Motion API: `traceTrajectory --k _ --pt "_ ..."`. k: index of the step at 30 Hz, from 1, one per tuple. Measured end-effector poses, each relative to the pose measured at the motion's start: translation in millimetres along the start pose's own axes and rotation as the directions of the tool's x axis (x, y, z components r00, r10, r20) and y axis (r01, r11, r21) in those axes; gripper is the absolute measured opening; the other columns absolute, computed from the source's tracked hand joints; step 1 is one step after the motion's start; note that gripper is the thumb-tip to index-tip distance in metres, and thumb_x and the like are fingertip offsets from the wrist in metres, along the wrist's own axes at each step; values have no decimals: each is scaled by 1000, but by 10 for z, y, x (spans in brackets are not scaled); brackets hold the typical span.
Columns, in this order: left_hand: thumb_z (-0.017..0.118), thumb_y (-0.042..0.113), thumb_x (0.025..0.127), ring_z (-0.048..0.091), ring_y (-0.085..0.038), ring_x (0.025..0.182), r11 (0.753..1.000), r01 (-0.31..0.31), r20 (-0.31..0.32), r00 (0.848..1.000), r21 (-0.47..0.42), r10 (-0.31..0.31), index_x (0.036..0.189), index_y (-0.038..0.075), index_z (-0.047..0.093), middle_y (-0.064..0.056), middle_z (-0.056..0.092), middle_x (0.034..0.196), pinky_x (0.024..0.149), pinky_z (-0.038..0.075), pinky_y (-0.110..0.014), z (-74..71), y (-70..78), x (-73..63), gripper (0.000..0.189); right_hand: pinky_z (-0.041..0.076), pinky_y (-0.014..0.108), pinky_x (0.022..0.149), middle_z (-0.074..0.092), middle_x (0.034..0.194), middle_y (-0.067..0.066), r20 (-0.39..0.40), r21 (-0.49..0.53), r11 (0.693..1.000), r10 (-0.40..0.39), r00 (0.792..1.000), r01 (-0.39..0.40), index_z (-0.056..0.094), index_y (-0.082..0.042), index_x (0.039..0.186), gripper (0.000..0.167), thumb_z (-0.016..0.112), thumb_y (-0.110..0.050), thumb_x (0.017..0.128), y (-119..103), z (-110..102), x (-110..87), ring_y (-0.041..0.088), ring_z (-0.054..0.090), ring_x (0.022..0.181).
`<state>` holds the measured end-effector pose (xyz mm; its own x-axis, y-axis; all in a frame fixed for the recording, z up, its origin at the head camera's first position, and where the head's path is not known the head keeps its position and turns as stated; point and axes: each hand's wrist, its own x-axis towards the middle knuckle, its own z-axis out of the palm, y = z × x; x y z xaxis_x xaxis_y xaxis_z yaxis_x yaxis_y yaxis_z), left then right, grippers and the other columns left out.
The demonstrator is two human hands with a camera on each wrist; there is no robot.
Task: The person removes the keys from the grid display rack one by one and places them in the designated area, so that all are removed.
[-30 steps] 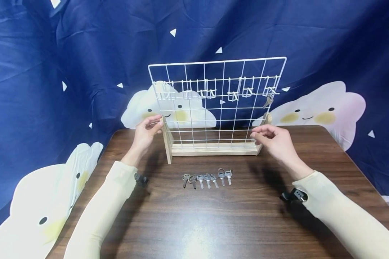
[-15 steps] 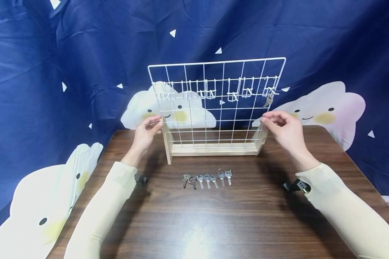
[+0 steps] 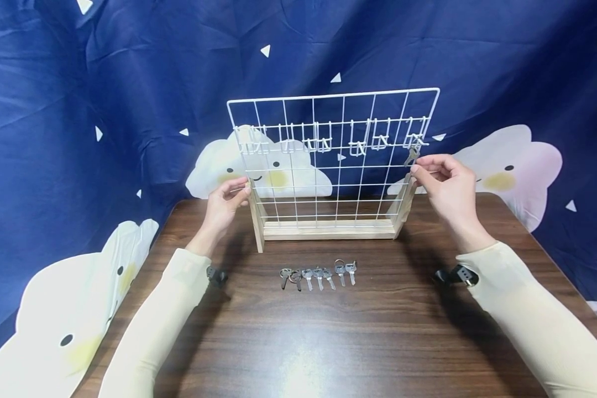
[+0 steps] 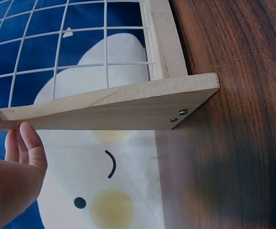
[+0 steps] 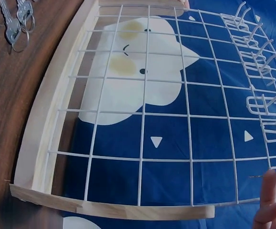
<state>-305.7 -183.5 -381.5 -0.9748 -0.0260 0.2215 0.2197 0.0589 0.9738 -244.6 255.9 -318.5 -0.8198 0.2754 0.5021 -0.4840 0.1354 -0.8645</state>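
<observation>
A white wire grid rack (image 3: pixel 328 166) on a wooden stand is upright on the table. My left hand (image 3: pixel 226 202) grips the stand's left wooden side panel (image 4: pixel 109 105) near its upper end, thumb on one face and fingers on the other. Several white hooks (image 3: pixel 358 146) line the upper part of the grid. From the far-right hook hangs a key (image 3: pixel 410 156). My right hand (image 3: pixel 450 182) is raised beside it, fingers bent, fingertips right at the key's lower end. In the right wrist view the key (image 5: pixel 256 176) shows as a thin edge beside the fingers (image 5: pixel 270 188).
Several keys (image 3: pixel 319 276), some with rings, lie in a row on the brown wooden table (image 3: pixel 258 331) in front of the rack. A blue cloth (image 3: pixel 154 66) with white clouds and triangles hangs behind the table.
My right hand has risen and shifted right along the stand's right side, up to the hanging key. The left hand, rack and keys on the table have stayed put.
</observation>
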Motion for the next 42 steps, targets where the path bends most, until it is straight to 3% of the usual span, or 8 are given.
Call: traceTrajectory --k 8,18,26,42 --pt "72 13 92 66 -6 99 1000 -4 -5 1000 10 4 132 -1 60 4 64 115 97 59 -45 7 7 -2 44 56 12 57 71 75 -13 -50 -73 997 14 999 -18 70 -9 93 13 77 -5 84 26 14 71 2 66 56" --pt "70 11 93 66 -6 101 1000 5 -8 1000 -11 -5 132 -1 59 4 65 114 90 61 -33 2 2 -6 42 55 12 58 70 73 -13 -61 -86 996 8 998 -14 72 -1 101 16 75 -5 86 15 59 132 2 65 56" --pt "72 14 92 66 -7 101 1000 -1 -3 1000 9 1 132 0 60 4 65 115 96 59 -44 -2 -1 5 44 54 9 58 70 72 -15 -62 -96 995 -29 998 23 73 -2 98 12 73 -2 87 -1 57 165 1 65 55" --pt "72 15 93 66 -7 101 1000 -4 2 1000 12 4 133 0 59 1 64 117 86 62 -28 0 10 -1 44 50 10 54 69 71 -15 -61 -119 987 -111 992 103 72 1 98 12 73 -5 87 -175 2 17 0 65 57"
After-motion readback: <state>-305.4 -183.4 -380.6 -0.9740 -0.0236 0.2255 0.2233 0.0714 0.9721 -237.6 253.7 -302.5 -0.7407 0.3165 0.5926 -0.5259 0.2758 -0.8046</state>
